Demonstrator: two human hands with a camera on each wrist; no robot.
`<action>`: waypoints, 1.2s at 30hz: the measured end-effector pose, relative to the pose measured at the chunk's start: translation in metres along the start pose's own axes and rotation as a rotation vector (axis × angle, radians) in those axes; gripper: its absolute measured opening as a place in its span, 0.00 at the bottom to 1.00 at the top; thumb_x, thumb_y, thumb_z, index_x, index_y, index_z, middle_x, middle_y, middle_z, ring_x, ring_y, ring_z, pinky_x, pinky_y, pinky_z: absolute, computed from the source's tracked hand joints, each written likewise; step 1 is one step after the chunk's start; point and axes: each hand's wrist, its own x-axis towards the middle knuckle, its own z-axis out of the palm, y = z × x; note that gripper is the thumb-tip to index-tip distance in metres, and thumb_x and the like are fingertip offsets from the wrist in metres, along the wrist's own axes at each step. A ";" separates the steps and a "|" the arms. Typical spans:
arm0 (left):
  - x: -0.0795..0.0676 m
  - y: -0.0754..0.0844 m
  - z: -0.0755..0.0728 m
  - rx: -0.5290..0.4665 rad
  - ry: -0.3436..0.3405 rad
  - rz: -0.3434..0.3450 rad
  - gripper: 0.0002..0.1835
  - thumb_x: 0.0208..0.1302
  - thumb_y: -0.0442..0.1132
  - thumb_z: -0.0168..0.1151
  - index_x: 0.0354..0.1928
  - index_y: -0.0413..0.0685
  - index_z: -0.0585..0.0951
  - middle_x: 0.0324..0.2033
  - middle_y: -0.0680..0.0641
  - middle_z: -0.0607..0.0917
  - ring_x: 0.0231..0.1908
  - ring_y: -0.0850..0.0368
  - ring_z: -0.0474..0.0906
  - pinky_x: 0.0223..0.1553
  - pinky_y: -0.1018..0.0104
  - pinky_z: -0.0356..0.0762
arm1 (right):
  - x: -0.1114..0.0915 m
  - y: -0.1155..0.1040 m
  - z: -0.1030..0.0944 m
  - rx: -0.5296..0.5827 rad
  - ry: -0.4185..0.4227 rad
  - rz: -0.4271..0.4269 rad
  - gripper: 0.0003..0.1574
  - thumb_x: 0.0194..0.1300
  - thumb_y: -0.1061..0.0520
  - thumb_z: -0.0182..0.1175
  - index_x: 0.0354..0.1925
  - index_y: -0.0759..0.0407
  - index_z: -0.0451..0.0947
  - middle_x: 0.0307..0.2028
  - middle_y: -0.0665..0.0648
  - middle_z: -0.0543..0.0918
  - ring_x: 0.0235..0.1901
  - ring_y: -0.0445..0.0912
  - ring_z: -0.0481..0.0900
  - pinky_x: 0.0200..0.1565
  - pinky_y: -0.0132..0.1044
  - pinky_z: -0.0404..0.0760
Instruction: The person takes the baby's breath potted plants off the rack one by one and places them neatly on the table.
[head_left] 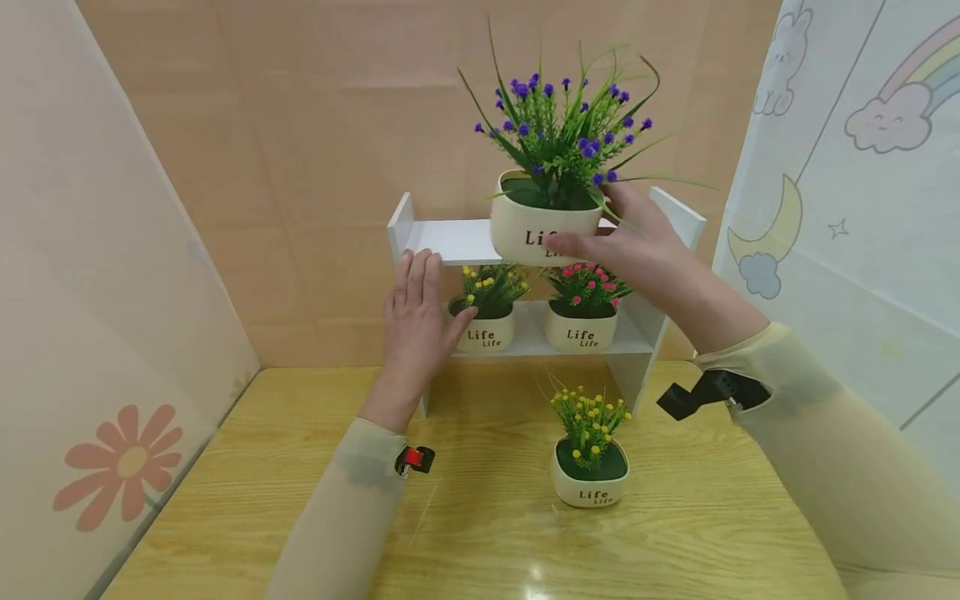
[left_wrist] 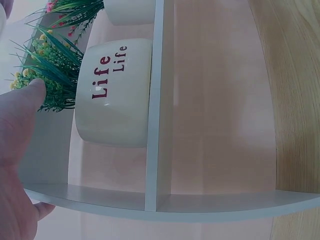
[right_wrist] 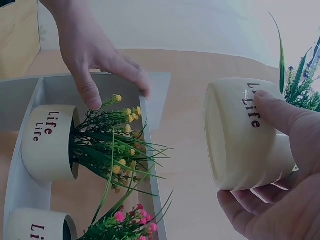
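Observation:
My right hand (head_left: 637,242) grips a cream pot of purple flowers (head_left: 543,237), thumb on the front and fingers around the far side. In the right wrist view the pot's bare bottom shows, and it is apart from the shelf. My left hand (head_left: 416,317) rests against the left side of a white two-tier shelf (head_left: 453,242), its fingers straight and its thumb in front of the yellow flowers. On the lower board stand a pot with yellow flowers (head_left: 483,333) and a pot with pink flowers (head_left: 582,332), side by side.
Another pot of yellow flowers (head_left: 591,479) stands on the wooden table (head_left: 480,517), in front of the shelf. A patterned panel (head_left: 832,208) rises at the right and a pale one (head_left: 135,333) at the left. An orange-beige backdrop (head_left: 300,167) hangs behind.

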 end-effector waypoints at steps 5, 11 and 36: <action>0.000 0.001 0.000 -0.012 0.001 -0.003 0.57 0.73 0.63 0.73 0.87 0.47 0.49 0.86 0.45 0.51 0.88 0.47 0.35 0.74 0.36 0.64 | -0.011 0.003 -0.006 -0.050 0.032 0.010 0.59 0.63 0.39 0.83 0.83 0.42 0.65 0.78 0.51 0.71 0.74 0.54 0.75 0.72 0.56 0.76; 0.000 0.003 -0.001 -0.013 -0.002 -0.001 0.57 0.73 0.63 0.73 0.87 0.47 0.48 0.86 0.45 0.51 0.88 0.48 0.34 0.73 0.36 0.64 | -0.025 0.010 -0.015 -0.023 0.029 -0.013 0.53 0.65 0.44 0.83 0.81 0.38 0.68 0.75 0.49 0.75 0.73 0.53 0.75 0.73 0.57 0.75; 0.003 0.011 0.003 0.002 0.009 0.027 0.57 0.73 0.64 0.72 0.86 0.47 0.48 0.85 0.45 0.51 0.87 0.46 0.36 0.68 0.39 0.68 | -0.083 0.044 -0.059 -0.096 0.034 0.028 0.45 0.73 0.48 0.77 0.80 0.31 0.69 0.72 0.46 0.79 0.66 0.44 0.80 0.56 0.26 0.77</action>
